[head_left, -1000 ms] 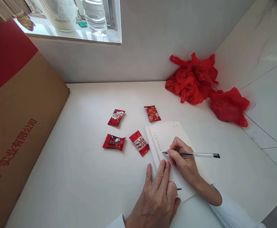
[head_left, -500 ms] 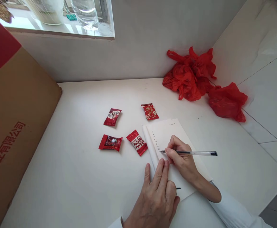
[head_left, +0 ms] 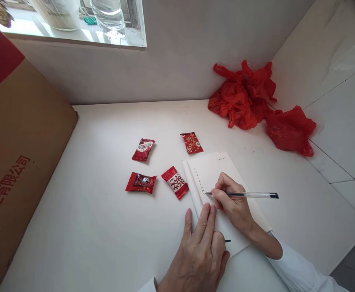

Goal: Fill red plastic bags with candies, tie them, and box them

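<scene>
My right hand (head_left: 233, 202) grips a clear-barrelled pen (head_left: 256, 195), its tip on the page of a white notebook (head_left: 241, 239). Small dark handwritten marks run down the page's left side. My left hand (head_left: 200, 247) lies with several fingers stretched over the notebook's lower left; its index finger is bent. A thin black piece (head_left: 227, 241) shows beside that finger, mostly hidden, and I cannot tell what it is. Left of the notebook lie a red-and-white snack packet (head_left: 175, 182) and a dark red packet (head_left: 141, 183). Farther back are a red-and-white packet (head_left: 143, 149) and a red-and-gold packet (head_left: 191, 142).
A large cardboard box (head_left: 28, 121) stands along the left of the white table (head_left: 104, 235). Crumpled red plastic bags (head_left: 241, 101) lie at the back right against the wall. On the window sill above are a glass of water (head_left: 108, 18) and a teal binder clip (head_left: 90, 20).
The pen tip has shifted very slightly on the page, where a small mark now shows beside it. My left hand stays in place, and the packets have not moved on the table.
</scene>
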Available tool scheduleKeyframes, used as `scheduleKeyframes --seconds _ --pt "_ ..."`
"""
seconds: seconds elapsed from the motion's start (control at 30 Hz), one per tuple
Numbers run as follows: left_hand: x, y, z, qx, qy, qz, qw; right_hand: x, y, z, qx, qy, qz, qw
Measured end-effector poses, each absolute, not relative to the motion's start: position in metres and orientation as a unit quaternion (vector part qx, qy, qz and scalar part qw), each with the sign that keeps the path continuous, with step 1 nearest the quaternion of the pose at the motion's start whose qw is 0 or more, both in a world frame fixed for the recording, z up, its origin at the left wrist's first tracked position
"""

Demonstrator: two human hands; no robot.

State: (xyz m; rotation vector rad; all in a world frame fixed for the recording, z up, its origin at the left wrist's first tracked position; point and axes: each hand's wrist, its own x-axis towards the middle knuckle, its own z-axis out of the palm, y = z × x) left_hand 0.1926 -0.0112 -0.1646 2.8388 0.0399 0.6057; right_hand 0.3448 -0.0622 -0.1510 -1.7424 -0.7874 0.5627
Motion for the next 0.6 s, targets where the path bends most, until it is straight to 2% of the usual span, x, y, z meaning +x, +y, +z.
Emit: scheduleKeyframes --seconds 0.33,0.43,0.5,0.6 --pt "0.192 -0.012 -0.161 0.976 0.009 0.195 0.095 0.343 -0.062 -0.151 -0.734 -0.32 0.247 0.545" --pt "0.193 -0.01 -0.16 0.972 0.01 0.209 0.106 0.346 -0.062 -0.153 -0.704 -0.309 0.267 0.581" --pt "0.192 -0.008 -0.158 0.952 0.026 0.266 0.148 0.349 -0.062 -0.151 -0.651 -0.278 0.308 0.635" --pt "0.19 -0.006 -0.15 0.907 0.092 0.305 0.275 0.355 -0.063 -0.142 -0.568 -0.25 0.376 0.688"
